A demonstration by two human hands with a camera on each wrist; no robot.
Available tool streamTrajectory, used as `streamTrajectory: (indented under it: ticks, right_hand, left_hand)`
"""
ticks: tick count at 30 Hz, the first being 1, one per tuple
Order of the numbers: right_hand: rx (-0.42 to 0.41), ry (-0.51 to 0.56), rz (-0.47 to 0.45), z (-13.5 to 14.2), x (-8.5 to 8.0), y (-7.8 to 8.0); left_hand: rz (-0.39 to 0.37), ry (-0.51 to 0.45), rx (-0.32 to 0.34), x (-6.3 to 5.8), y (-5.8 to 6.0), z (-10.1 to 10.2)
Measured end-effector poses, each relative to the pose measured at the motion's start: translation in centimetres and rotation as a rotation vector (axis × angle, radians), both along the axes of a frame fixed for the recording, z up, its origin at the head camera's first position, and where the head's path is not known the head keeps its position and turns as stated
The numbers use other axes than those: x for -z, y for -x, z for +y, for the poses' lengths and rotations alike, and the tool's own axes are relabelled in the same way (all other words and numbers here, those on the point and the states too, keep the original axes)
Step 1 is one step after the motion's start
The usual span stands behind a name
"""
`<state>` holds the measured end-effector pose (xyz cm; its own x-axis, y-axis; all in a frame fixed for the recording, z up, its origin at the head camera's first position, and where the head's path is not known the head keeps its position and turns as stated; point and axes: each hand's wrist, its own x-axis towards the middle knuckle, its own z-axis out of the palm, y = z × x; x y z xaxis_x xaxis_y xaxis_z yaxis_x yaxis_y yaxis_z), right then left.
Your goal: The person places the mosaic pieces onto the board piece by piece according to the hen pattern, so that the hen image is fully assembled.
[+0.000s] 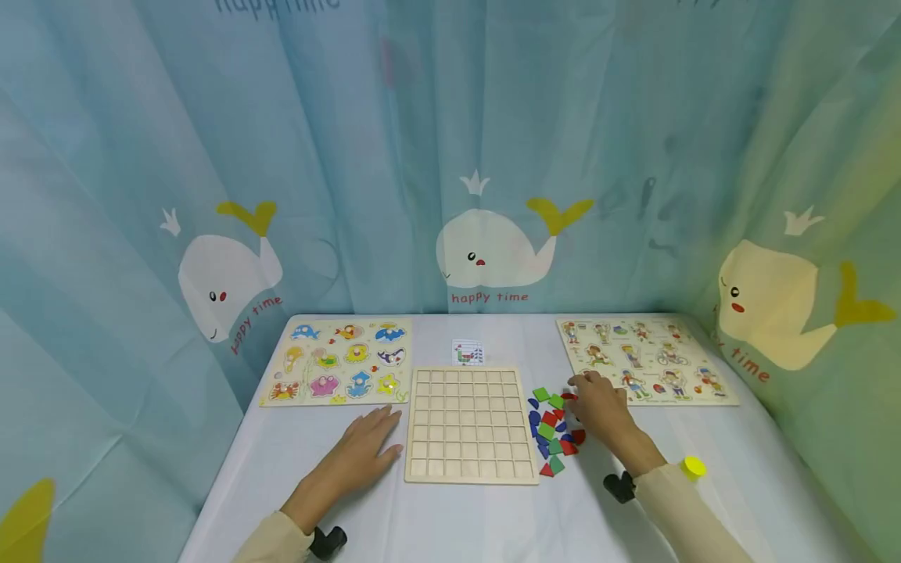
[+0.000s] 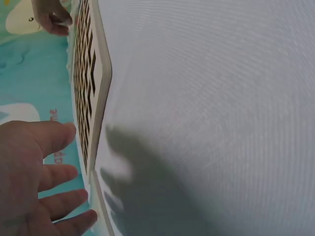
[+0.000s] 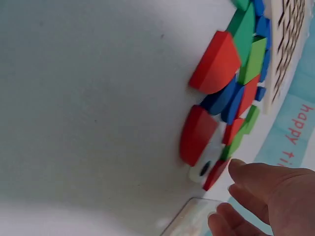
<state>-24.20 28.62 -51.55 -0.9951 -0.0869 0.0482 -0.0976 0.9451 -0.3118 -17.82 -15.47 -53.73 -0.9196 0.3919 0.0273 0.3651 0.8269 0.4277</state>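
Note:
My left hand (image 1: 362, 452) is spread beside the left edge of a wooden grid board (image 1: 415, 478), palm down, holding nothing. In the left wrist view its fingers are apart and cast a shadow on the cloth. My right hand (image 1: 601, 407) hovers at the far right side of a loose pile of coloured shape pieces. Green squares (image 1: 546, 431), red pieces (image 1: 568, 448) and blue half-rounds (image 1: 534, 418) make up the pile. In the right wrist view, the thumb overlaps the end of a red piece (image 3: 215, 175), next to a white piece with a black dot (image 3: 198, 172); the fingers are loosely bent.
A sea-animal peg puzzle (image 1: 338, 374) lies at the back left, a puzzle with figures (image 1: 655, 367) at the back right. Behind the grid board is a small pattern card (image 1: 468, 353). A yellow round object (image 1: 693, 467) stands near the right forearm. A whale-print curtain (image 1: 493, 156) surrounds the table.

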Motion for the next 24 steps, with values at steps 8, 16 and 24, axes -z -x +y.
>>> streamTrajectory:
  ticks: [8,16,24]
  right_hand:
    - [0.011,0.009,-0.029,0.1,1.0,1.3]
    - [0.001,0.025,-0.018,-0.1,1.4,1.6]
    - [0.034,0.038,-0.028,-0.2,1.6,1.6]
  left_hand:
    - [-0.036,0.014,0.007,0.4,0.2,0.5]
    - [-0.041,0.011,0.031,0.8,0.5,0.6]
    - [-0.074,-0.019,0.048,1.0,0.8,0.8]
